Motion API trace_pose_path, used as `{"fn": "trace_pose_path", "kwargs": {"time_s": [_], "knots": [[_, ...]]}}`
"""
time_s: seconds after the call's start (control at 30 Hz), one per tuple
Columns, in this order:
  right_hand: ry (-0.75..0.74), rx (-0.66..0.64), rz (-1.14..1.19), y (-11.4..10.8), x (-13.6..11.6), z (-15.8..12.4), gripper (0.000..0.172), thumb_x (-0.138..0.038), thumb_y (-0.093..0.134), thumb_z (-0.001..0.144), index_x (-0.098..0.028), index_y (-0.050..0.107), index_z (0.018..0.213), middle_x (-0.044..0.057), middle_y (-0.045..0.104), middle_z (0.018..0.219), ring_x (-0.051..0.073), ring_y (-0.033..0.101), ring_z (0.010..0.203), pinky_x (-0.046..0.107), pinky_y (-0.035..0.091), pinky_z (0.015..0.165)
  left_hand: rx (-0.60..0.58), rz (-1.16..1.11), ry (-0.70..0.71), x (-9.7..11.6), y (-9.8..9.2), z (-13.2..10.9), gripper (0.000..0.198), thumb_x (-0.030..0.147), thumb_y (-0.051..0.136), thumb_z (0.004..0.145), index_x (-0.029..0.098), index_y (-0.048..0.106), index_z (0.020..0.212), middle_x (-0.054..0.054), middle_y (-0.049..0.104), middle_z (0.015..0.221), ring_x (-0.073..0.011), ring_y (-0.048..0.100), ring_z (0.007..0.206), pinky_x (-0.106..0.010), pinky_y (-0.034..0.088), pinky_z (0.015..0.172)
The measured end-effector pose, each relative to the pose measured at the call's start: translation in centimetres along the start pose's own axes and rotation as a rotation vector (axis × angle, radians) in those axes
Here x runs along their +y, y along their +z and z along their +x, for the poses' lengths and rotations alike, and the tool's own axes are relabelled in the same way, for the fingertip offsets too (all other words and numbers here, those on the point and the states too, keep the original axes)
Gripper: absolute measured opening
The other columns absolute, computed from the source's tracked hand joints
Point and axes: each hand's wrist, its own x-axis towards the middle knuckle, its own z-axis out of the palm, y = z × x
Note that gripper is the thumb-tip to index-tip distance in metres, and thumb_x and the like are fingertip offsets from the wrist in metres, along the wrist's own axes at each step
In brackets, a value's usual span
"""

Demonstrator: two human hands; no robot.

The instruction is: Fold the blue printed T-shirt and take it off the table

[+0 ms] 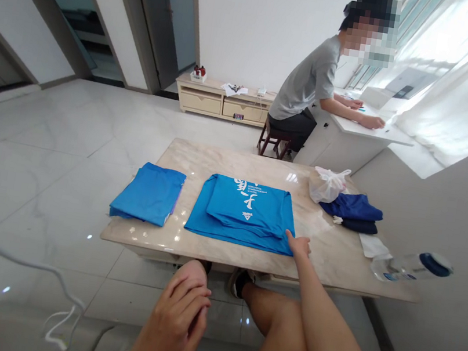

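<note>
A blue T-shirt [246,209] with white lettering lies folded on the marble-topped table, its upper layer set back from the front edge. My right hand [300,246] is at its right front corner, thumb side over the fabric edge and fingers closed there; part of the grip is hidden. On my raised knee rests my left hand [178,311], fingers laid over it, holding nothing. Left of the shirt sits another folded blue garment [147,193], a purple edge showing at its side.
The table [204,256] also bears a white plastic bag [327,185], dark blue folded clothes [354,211], white paper [373,246] and a clear bottle [411,268] at the right. Beyond, a person [310,75] sits on a stool at a white desk. A low cabinet [201,100] lines the wall.
</note>
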Motion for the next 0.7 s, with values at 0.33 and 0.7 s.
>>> {"fn": "trace_pose_path", "kwargs": {"time_s": [0.33,0.7], "knots": [[-0.199,-0.112,-0.053,2.6,-0.9,0.3,0.047,-0.055,0.072,0.098,-0.013,0.080,0.117,0.028,0.075,0.133,0.041,0.072,0.129,0.044,0.060,0.098,-0.142,0.116,0.068,3.2,3.2,0.0,0.027,0.018,0.064,0.096,0.031,0.079,0.115,-0.004,0.082,0.110,-0.0268,0.075,0.115,-0.053,0.054,0.123],[-0.366,-0.127,0.064,0.4,-2.0,-1.6,0.020,-0.039,0.071,0.094,-0.020,0.073,0.091,0.016,0.080,0.107,0.034,0.075,0.111,0.036,0.057,0.087,-0.266,0.002,-0.001,4.1,5.4,9.0,0.025,0.024,0.053,0.107,0.030,0.077,0.113,-0.005,0.080,0.102,-0.0234,0.076,0.094,-0.038,0.062,0.093]]}}
